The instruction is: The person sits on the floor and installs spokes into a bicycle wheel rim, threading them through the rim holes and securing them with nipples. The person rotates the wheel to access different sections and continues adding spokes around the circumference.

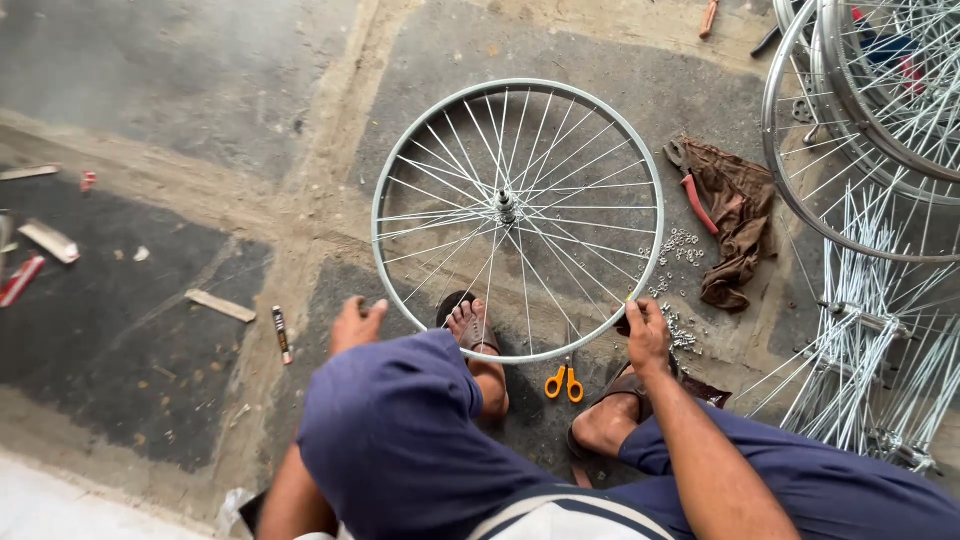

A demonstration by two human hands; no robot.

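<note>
Fingers of the right hand (646,332) curl together on the lower right rim of a spoked bicycle wheel (518,220), gripping it where a spoke meets the metal; whether a small tool sits inside that grip cannot be told. The left hand (355,322) hovers just off the lower left of the rim, fingers loosely bent and slightly apart, holding nothing and not touching the wheel.

The wheel lies flat on the rough concrete floor (200,90), in front of the seated person, with its hub (506,206) standing up at the centre and silver spokes fanning out to the rim. A sandalled foot (470,322) rests under the near edge of the rim, toes showing between the spokes, and the other sandalled foot (612,400) sits just outside the rim below the right hand. Between the two feet, orange-handled scissors (564,381) lie on the floor, partly under the rim.

Just right of the wheel, small metal nipples (678,250) are scattered on the ground beside a crumpled brown rag (736,215), with red-handled pliers (694,196) against the rag's left edge. Further right, more laced wheels (880,100) are stacked, and bundles of hubs with loose spokes (865,370) lie below them. To the left, well apart, a small dark tube (282,334) and bits of wood (220,305) lie on the floor.
</note>
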